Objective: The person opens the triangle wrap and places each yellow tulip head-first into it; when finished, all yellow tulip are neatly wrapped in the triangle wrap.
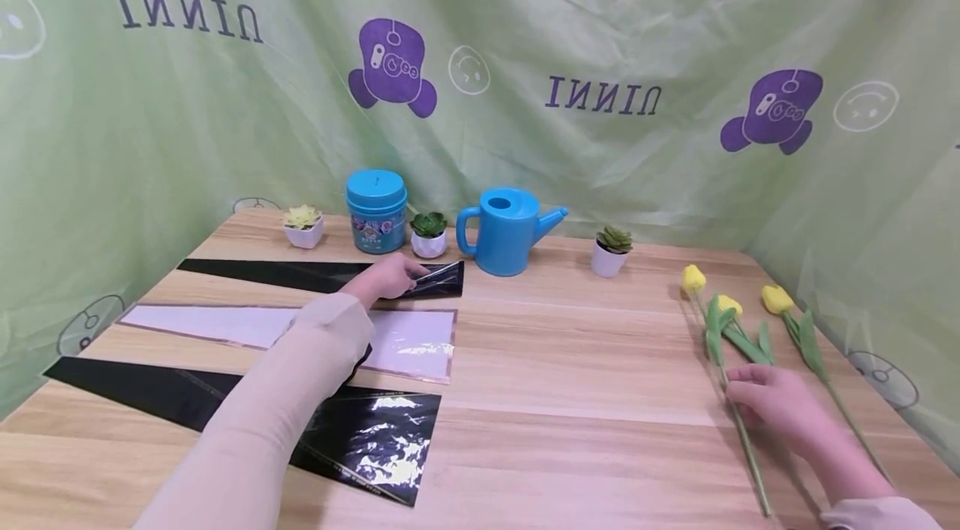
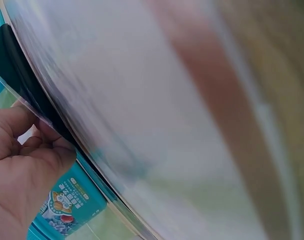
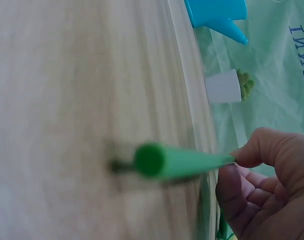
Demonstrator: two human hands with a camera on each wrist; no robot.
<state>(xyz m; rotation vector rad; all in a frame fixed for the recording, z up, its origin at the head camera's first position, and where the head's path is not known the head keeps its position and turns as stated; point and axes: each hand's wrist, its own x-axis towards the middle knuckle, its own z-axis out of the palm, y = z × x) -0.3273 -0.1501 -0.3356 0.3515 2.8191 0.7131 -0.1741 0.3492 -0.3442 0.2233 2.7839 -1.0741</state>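
Tulip stem [image 1: 744, 434], nearest on the right of the table [image 1: 585, 380]: pinched between thumb and fingertips of the right hand [image 1: 772, 409], with the yellow head pointing away toward the back edge. Seen from the right wrist as a smooth green rod [image 3: 177, 161] held at the fingertips [image 3: 262, 190], its cut end just above the wood. Judged light, thin and springy, probably artificial, likely to roll or slip in a loose pinch. Best taken on the bare lower stem, below the leaves, never by the head. Lay beside 2 more yellow tulips [image 1: 777, 298], close together.

Further left, 3 wrapping sheets side by side: near black sheet [image 1: 112, 384], glossy and crinkled, then a pale pink sheet [image 1: 195, 323], then the far black sheet [image 1: 300, 274]. Right corner of that far sheet gripped and lifted by the left hand [image 1: 390, 278], film caught between thumb and curled fingers [image 2: 22, 170] in the wrist view. Judged flimsy, slick and quick to crease, so better held at a corner or edge.

Along the back: 3 small potted succulents [image 1: 610, 251], a teal tin [image 1: 376, 211] and a blue watering can [image 1: 506, 232].
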